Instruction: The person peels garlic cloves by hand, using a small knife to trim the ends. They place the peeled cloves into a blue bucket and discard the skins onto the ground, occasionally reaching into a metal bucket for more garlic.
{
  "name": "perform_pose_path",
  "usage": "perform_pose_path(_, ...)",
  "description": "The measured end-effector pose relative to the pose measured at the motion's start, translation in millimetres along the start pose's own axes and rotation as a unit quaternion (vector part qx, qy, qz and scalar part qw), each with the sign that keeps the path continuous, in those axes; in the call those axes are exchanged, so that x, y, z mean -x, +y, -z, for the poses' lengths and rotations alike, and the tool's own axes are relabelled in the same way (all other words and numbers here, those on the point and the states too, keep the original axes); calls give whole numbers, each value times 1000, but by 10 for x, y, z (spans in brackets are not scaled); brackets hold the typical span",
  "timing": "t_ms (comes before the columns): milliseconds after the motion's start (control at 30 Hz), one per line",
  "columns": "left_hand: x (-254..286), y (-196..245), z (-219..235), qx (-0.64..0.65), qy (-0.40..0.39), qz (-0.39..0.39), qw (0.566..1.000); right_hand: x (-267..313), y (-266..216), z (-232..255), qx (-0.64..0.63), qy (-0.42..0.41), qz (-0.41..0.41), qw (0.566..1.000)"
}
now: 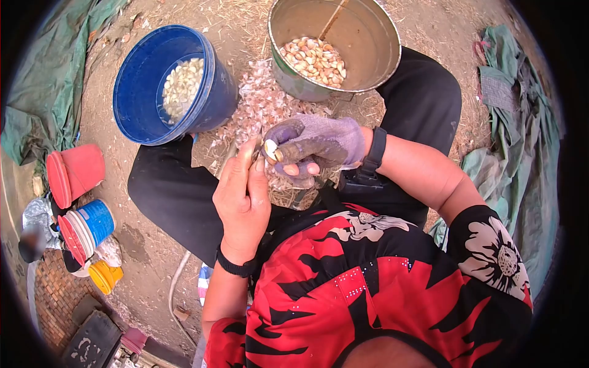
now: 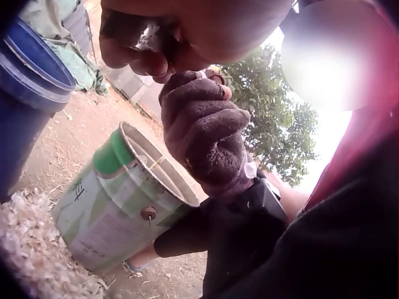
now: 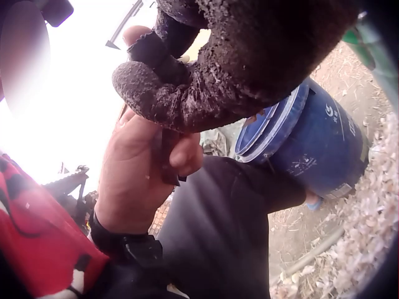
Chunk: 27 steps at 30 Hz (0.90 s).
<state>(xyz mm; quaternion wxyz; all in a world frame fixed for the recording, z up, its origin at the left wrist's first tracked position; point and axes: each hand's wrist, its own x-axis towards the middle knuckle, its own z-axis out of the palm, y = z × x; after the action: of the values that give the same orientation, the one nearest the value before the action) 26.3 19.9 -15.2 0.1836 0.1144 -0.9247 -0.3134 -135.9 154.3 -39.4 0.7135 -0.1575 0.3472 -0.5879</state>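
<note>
In the head view, my bare left hand point(image 1: 242, 199) grips a small knife point(image 1: 256, 149), whose dark metal blade point(image 3: 167, 154) shows between the fingers in the right wrist view. My right hand point(image 1: 319, 144) wears a dirty purple-grey glove with bare fingertips. It pinches a pale garlic clove point(image 1: 270, 148) right beside the knife. The two hands meet above a heap of garlic skins point(image 1: 261, 95). Peeled cloves point(image 1: 183, 83) lie inside the blue bucket point(image 1: 222, 101) at upper left. Unpeeled cloves point(image 1: 313, 60) fill part of the metal bucket point(image 1: 368, 67) at the top.
A stick point(image 1: 333, 19) leans in the metal bucket. My dark-trousered legs point(image 1: 169, 196) flank the work. On the left are a red bucket point(image 1: 76, 173), stacked pails point(image 1: 92, 224), a yellow container point(image 1: 104, 277) and another person point(image 1: 38, 214). Green tarps point(image 1: 497, 184) lie along both sides.
</note>
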Motion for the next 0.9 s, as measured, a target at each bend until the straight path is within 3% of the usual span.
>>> perform_pose_path(33,32,-5,7,138,-2,119,983,-7,23,14,-27,-13,-16,999)
perform_pose_path(67,49,-7,12,272,-3,234,933,-11,34,20,-53,-25,-32,998)
perform_pose_path(100,13,26,48,271,-2,234,934,-6,20,18,-53,-26,-32,998)
perform_pose_path(167,-97,116,148,383,-48,304,871,4,-18,16,-19,-21,-30,999)
perform_pose_path(300,-120,112,202,374,-126,352,849,-17,12,82,-16,-25,-37,999)
perform_pose_path(400,-79,81,134,379,-97,319,863,-31,69,118,-19,-40,-61,997)
perform_pose_path(500,-27,50,74,326,-66,305,892,-52,114,131,-44,-60,-22,997)
perform_pose_path(600,0,38,26,311,-47,307,899,-40,61,69,6,-25,-29,999)
perform_pose_path(733,0,72,13,318,-36,288,903,-16,36,59,-10,-10,-17,1000)
perform_pose_path(800,-29,122,87,356,-51,328,873,-2,-4,42,-20,0,-21,1000)
perform_pose_path(900,-16,164,109,337,-66,315,885,-11,-3,26,18,10,-11,1000)
